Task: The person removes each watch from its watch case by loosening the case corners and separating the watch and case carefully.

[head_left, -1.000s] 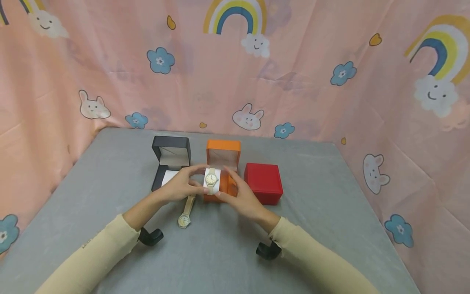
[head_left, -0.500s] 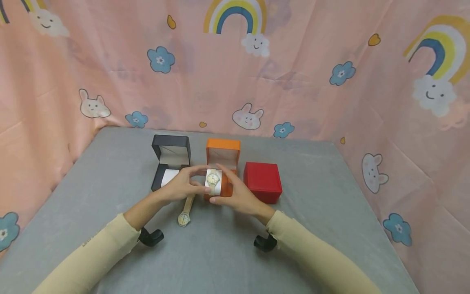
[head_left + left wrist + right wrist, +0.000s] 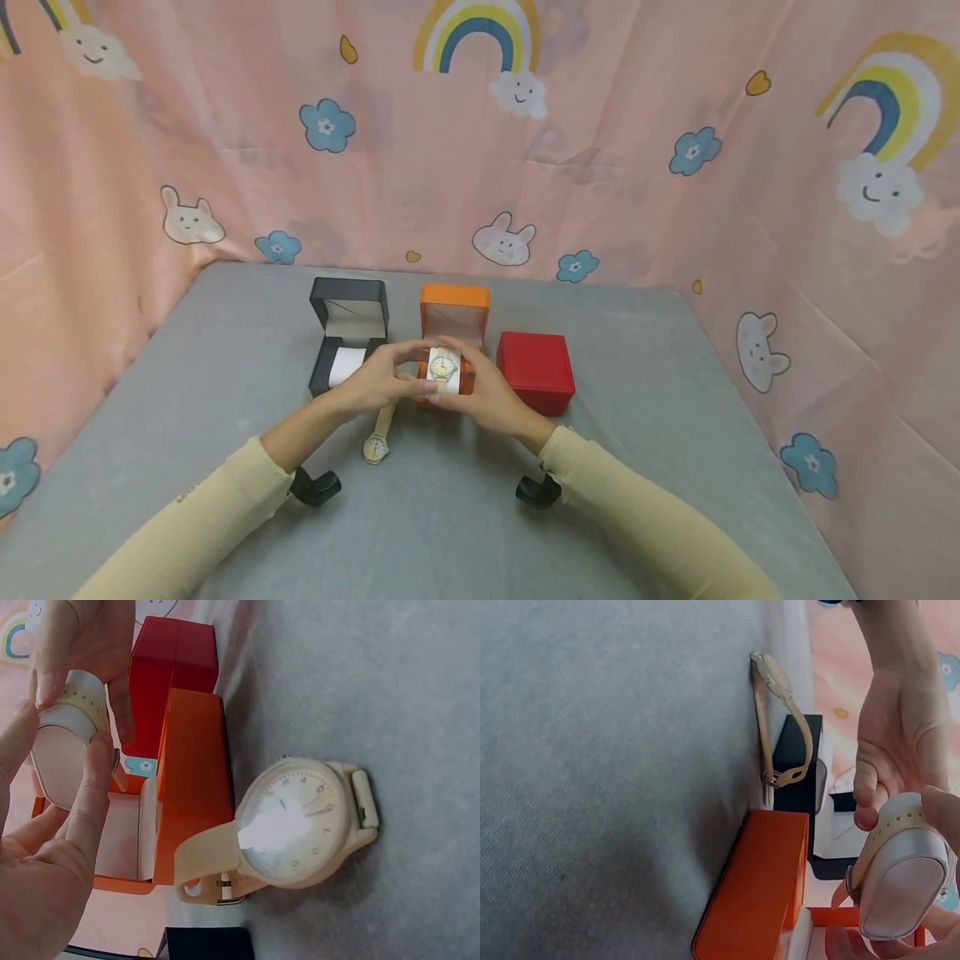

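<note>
Both hands hold a white cushion (image 3: 445, 372) with a cream watch (image 3: 443, 364) strapped round it, just over the base of the open orange box (image 3: 454, 314). My left hand (image 3: 386, 377) pinches the cushion's left side and my right hand (image 3: 476, 393) its right side. In the left wrist view, thumb and fingers (image 3: 94, 761) grip the cushion (image 3: 60, 754) above the orange box (image 3: 191, 787). The right wrist view shows the cushion's underside (image 3: 900, 881) between both hands. A second cream watch (image 3: 377, 439) lies flat on the table near my left wrist.
An open black box (image 3: 349, 310) holding a white cushion (image 3: 346, 365) stands left of the orange box. A closed red box (image 3: 536, 371) stands to its right. The grey table (image 3: 637, 433) is walled in by a pink patterned curtain (image 3: 630, 167).
Both hands have carried the cushion with the watch a little away from me and lower, towards the orange box's base. My right hand has closed in from the right.
</note>
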A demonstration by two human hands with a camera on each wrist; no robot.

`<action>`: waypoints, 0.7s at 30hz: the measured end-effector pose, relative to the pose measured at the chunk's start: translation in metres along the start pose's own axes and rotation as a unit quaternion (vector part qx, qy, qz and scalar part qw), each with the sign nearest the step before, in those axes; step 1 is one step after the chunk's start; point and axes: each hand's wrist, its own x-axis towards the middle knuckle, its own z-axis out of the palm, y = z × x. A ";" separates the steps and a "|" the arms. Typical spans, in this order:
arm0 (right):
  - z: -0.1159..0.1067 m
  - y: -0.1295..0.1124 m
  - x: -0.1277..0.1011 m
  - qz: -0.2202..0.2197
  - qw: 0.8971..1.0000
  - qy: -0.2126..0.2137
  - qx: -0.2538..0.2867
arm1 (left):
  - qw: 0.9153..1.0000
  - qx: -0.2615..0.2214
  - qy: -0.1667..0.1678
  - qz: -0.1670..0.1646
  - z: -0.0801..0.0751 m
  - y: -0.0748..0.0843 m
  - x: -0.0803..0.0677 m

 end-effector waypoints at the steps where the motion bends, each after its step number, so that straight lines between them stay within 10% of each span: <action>1: 0.000 0.000 0.000 -0.002 1.000 0.003 -0.003 | 1.000 0.001 0.000 0.000 0.000 0.000 0.000; 21: -0.006 -0.001 0.003 -0.037 0.999 -0.015 -0.003 | 0.998 0.055 -0.021 0.003 0.000 0.011 0.000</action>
